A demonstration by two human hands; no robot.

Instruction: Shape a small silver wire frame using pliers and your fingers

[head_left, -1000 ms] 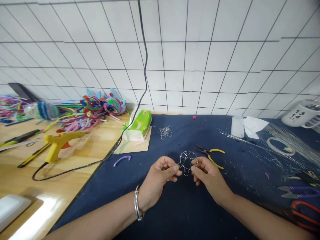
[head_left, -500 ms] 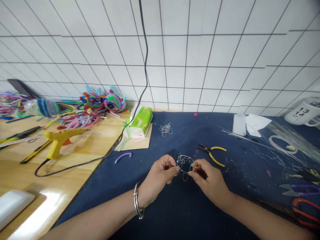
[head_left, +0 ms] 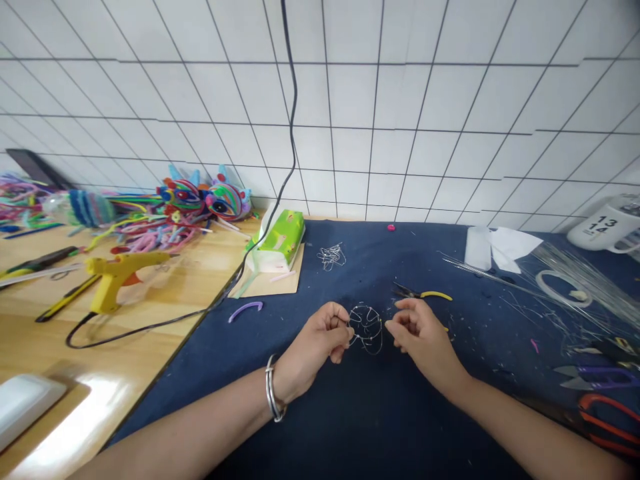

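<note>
Blue-covered desk (head_left: 320, 427): one pair of pliers (head_left: 436, 295), one wire frame (head_left: 369, 325), pinched by left fingers (head_left: 339, 338); right fingers (head_left: 403, 335) slightly parted beside it.

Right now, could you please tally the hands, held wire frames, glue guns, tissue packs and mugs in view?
Hands, left hand and right hand: 2
Wire frame in the left hand: 1
Yellow glue gun: 1
Green tissue pack: 1
White mug: 1
Total: 6

Pliers (head_left: 436, 295) right of wire frame (head_left: 366, 321); glue gun (head_left: 111, 283) far left.
</note>
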